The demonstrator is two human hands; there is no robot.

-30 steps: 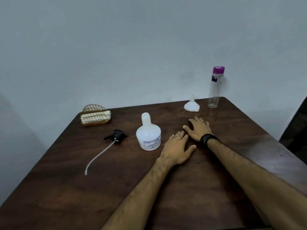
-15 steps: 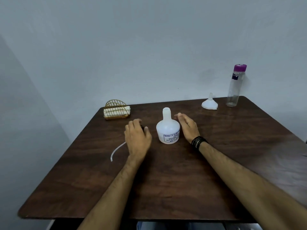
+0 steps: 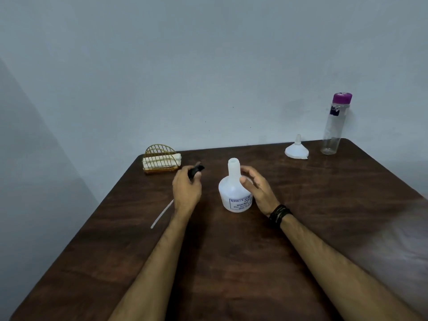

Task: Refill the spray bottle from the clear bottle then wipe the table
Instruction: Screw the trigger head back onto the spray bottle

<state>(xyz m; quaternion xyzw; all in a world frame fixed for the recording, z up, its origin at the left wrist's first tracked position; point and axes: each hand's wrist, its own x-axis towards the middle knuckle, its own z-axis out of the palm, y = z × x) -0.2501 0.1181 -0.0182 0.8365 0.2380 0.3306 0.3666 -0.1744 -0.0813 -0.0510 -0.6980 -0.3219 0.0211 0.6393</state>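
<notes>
White plastic spray bottle (image 3: 235,193), uncapped, upright on dark wooden table (image 3: 324,205), between hands. Left hand (image 3: 186,189) closed round black spray head (image 3: 195,170). Right hand (image 3: 257,187) open, cupped beside bottle; contact unclear. Clear purple-capped bottle (image 3: 333,126) far right.

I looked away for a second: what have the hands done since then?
The left hand moved left from flat on the table and closed on the black spray head. The right hand moved left and now cups the white spray bottle, open. The funnel, clear bottle and napkin holder stayed put.
</notes>
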